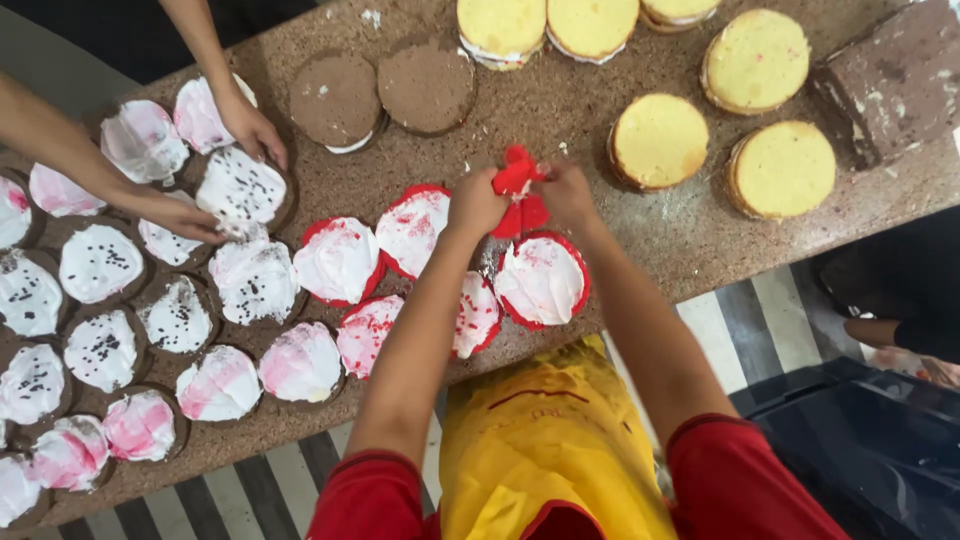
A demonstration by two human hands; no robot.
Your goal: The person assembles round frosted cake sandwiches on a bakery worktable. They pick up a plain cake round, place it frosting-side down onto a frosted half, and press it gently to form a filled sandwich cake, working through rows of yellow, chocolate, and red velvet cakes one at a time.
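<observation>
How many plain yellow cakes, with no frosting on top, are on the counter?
6. Three along the top edge, cut off by the frame; one upper right; two side by side below it. More may lie out of frame.

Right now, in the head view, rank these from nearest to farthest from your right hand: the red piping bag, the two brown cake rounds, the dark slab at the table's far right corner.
1. Red piping bag: held at the right hand.
2. Brown cake rounds: up and left.
3. Dark slab: far right corner.
</observation>
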